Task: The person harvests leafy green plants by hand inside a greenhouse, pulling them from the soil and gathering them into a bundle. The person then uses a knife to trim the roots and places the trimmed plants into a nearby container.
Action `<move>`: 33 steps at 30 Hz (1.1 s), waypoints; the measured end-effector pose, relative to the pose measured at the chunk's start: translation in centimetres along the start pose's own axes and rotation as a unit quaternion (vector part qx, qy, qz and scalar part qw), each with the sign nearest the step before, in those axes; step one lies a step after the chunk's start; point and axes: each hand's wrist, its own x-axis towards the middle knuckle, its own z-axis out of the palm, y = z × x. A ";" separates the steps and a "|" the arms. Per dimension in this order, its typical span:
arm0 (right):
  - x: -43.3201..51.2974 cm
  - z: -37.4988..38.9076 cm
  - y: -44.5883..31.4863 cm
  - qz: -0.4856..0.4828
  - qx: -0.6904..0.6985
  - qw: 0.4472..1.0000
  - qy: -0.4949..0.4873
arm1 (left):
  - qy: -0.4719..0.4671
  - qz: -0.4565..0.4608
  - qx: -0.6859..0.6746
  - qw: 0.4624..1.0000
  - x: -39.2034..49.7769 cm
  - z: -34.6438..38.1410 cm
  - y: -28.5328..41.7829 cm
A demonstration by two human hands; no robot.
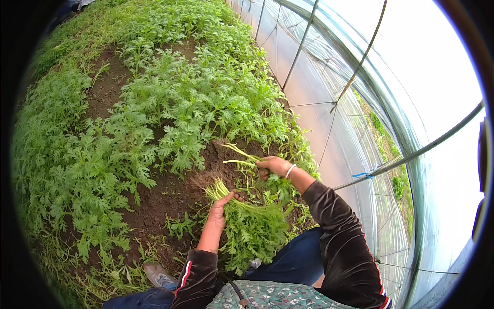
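Note:
My left hand grips a thick bunch of leafy green plants by the pale stems. Thin roots fan out beyond the stem ends, and the leaves hang toward my lap. Just above and to the right, my right hand is closed around a few more stems, whose pale ends point left. Leaves of this smaller bundle show below my right wrist. Both hands are over a patch of bare brown soil. The fingertips of both hands are partly hidden.
Dense rows of green plants stand ahead and to the left. Clear plastic sheeting on metal poles forms a greenhouse wall at right. My shoe rests on soil among cut or trampled greenery. At the upper left rim something dark is partly visible.

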 end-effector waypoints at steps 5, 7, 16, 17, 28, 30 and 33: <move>-1.5 8.5 1.1 0.004 -0.116 0.989 -0.092 | 0.040 0.020 -0.001 0.999 -0.2 -0.3 1.3; -1.9 9.7 1.1 0.020 -0.100 0.989 -0.106 | 0.074 0.043 0.029 0.996 -0.5 -0.4 1.7; -3.8 10.0 -0.6 -0.071 -0.445 0.871 -0.197 | 0.010 0.080 0.114 0.990 -1.3 -0.2 1.7; -4.1 9.5 -0.9 -0.084 -0.455 0.871 -0.165 | -0.004 0.084 0.111 0.990 -1.2 -0.2 1.8; -2.7 9.7 -0.9 -0.173 -0.161 0.968 0.084 | -0.011 0.041 0.184 0.982 -1.0 1.4 0.6; -2.6 9.6 -0.6 -0.194 -0.218 0.951 0.098 | 0.010 0.073 0.166 0.983 -0.9 1.4 0.4; -2.7 9.3 -0.3 -0.262 -0.273 0.918 0.121 | 0.016 0.072 0.193 0.978 -0.7 1.0 0.2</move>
